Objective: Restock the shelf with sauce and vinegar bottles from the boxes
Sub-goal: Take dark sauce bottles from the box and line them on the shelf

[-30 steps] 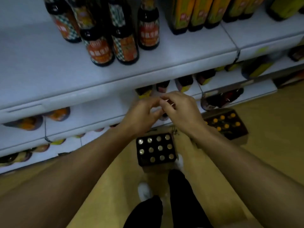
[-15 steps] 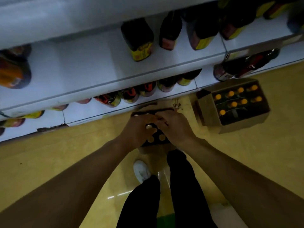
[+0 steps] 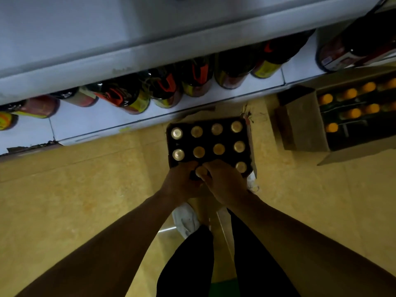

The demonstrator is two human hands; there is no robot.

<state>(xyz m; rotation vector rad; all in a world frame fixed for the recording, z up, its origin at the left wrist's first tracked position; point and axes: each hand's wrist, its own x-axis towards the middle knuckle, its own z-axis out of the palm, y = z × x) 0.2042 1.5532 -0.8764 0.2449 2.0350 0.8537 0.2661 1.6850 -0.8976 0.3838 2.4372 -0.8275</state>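
Nearest the camera, we observed the left hand (image 3: 182, 183) and right hand (image 3: 225, 183) meeting over the gold-capped bottle (image 3: 201, 171) in the near row of the open box (image 3: 209, 146) on the floor (image 3: 85, 200), fingers curled around its neck (the grip itself was hidden). Beyond lay the shelf (image 3: 102, 125) of stocked bottles (image 3: 137, 97); right, a second box (image 3: 308, 125) held orange-capped bottles (image 3: 351, 113).
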